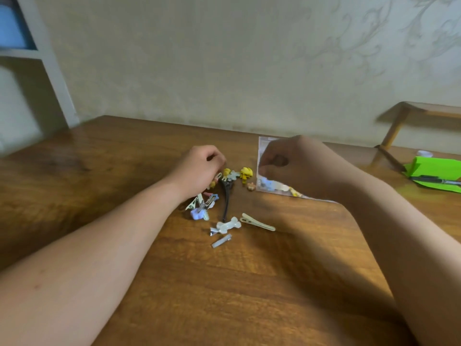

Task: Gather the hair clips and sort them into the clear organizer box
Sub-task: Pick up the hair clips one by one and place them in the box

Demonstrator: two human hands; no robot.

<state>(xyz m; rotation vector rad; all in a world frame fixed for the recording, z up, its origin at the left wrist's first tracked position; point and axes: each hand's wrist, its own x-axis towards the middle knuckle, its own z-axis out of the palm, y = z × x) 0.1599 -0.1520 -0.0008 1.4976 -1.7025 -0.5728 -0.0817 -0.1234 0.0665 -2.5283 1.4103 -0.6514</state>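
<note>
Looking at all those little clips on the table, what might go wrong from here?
Two risks. The left hand is reaching into a tangled pile; lifting one clip may drag others along, perhaps the black clip. The right hand covers much of the clear box, so a clip may miss its compartment.

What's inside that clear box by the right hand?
A few small clips show through the clear box near its front edge: pale ones and a yellow one. The right hand covers the rest.

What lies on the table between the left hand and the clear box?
Head view: yellow clips and a small orange clip lie between left hand and clear box.
</note>
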